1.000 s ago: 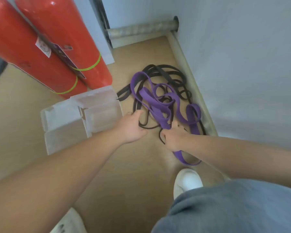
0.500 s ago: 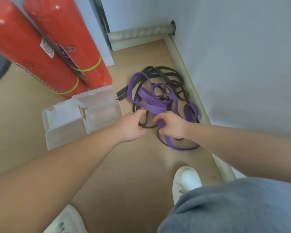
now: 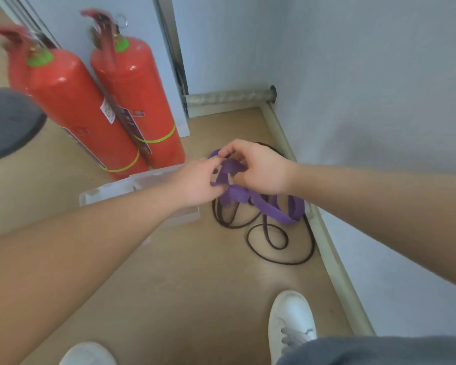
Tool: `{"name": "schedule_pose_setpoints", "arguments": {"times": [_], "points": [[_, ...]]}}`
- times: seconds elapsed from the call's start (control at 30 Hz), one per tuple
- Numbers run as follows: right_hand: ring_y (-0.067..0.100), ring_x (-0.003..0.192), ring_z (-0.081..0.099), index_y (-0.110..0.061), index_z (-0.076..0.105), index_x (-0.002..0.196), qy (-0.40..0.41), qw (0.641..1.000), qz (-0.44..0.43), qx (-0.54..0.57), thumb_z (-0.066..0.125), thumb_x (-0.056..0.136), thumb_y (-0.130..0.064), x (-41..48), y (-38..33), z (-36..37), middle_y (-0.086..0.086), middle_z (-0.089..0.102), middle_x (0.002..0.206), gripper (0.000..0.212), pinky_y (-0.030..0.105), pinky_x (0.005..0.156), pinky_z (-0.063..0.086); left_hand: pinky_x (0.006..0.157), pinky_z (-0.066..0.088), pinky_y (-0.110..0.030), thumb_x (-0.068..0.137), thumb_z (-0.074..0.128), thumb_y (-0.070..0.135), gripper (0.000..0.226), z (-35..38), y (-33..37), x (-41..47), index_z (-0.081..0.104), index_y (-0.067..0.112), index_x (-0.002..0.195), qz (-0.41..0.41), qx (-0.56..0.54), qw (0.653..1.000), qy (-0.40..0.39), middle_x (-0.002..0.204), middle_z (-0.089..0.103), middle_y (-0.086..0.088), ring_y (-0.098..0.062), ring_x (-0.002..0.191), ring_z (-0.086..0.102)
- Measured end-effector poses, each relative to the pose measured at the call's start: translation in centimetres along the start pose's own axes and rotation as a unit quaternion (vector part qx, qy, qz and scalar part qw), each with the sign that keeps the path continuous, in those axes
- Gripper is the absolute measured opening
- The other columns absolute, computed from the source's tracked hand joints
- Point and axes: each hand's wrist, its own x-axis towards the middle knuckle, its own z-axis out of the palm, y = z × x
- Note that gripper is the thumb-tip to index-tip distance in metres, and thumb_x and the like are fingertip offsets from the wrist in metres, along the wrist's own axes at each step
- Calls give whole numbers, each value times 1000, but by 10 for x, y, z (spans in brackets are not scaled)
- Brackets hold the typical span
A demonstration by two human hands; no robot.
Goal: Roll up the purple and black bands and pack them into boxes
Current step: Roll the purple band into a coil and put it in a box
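Purple band [image 3: 263,204] gripped by both hands, extinguisher labels unreadable

The labels [image 3: 121,115] on the red extinguishers [image 3: 132,101] are too blurred to read.

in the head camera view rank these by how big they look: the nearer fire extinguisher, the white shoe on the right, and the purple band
1. Nearer fire extinguisher, clearly largest.
2. and 3. White shoe and purple band look alike; the shoe is nearer the camera and the band is bunched, partly hidden by hands, so unranked.
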Motion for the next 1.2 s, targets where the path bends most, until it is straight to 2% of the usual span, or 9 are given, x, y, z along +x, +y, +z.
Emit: {"name": "schedule_pose_setpoints", "arguments": {"times": [0.13, 0.3, 0.43, 0.63, 0.77, 0.97, 1.03, 1.13, 1.2], "points": [[8, 88, 60, -21, 56, 131, -1, 999, -32, -37, 62, 82, 0, 1, -16, -9, -12, 63, 103, 54, 11, 77, 46, 83, 52, -40, 79, 64, 43, 37, -14, -8, -3, 65, 21, 108, -26, -22, 998, 57, 97, 63, -6, -31, 94, 65], [22, 100, 62, -21, 52, 137, -27, 989, -51, -136, 57, 82, 1, 1, -28, -9, 2, 66, 115, 60, 38, 89, 53, 83, 55, -38, 79, 73, 35, 24, -31, -15, -15, 60, 26, 96, -58, -69, 994, 69, 88, 67, 9, -19, 86, 70], [22, 100, 55, -18, 46, 141, -39, 982, -46, -180, 55, 83, 1, -1, -37, -1, 3, 57, 113, 61, 36, 87, 48, 76, 54, -35, 76, 75, 35, 24, -39, -17, -25, 55, 26, 87, -66, -97, 990, 80, 73, 64, 13, -11, 73, 68], [29, 94, 60, -20, 44, 137, -48, 977, -52, -199, 51, 82, 3, -4, -55, 6, 8, 63, 106, 60, 50, 85, 53, 75, 55, -39, 71, 80, 44, 32, -62, -25, -34, 55, 29, 82, -54, -66, 996, 40, 84, 68, 7, -14, 76, 64], [30, 97, 62, -20, 41, 141, -26, 979, -60, -191, 51, 85, 4, -2, -68, 12, 9, 64, 113, 62, 49, 87, 54, 69, 50, -26, 71, 86, 42, 33, -84, -29, -41, 60, 29, 85, -48, -76, 995, 49, 87, 68, 7, -9, 76, 63], [30, 100, 64, -19, 40, 141, -1, 983, -63, -175, 51, 86, 4, -13, -70, 21, 9, 66, 115, 60, 49, 90, 55, 80, 60, -37, 72, 87, 33, 33, -92, -23, -57, 65, 30, 96, -61, -127, 990, 34, 95, 71, 5, -12, 82, 71], [30, 98, 66, -21, 41, 139, 13, 986, -60, -158, 51, 86, 2, -21, -68, 20, 8, 67, 114, 59, 49, 88, 56, 79, 60, -33, 74, 86, 28, 34, -96, -18, -63, 65, 30, 100, -59, -144, 988, 18, 98, 73, 5, -10, 81, 72], [27, 98, 66, -20, 43, 131, 48, 990, -65, -115, 54, 87, 1, -35, -65, 19, 4, 66, 115, 49, 44, 90, 56, 70, 55, -21, 76, 85, 23, 36, -95, -7, -73, 65, 30, 105, -58, -166, 984, 13, 98, 73, 7, -5, 77, 72], [25, 96, 65, -20, 44, 116, 70, 991, -75, -85, 57, 86, 1, -46, -64, 22, 1, 65, 109, 39, 41, 89, 55, 78, 56, -26, 75, 86, 24, 38, -91, -1, -83, 66, 33, 106, -58, -187, 980, 20, 97, 74, 9, -7, 81, 73]]}}
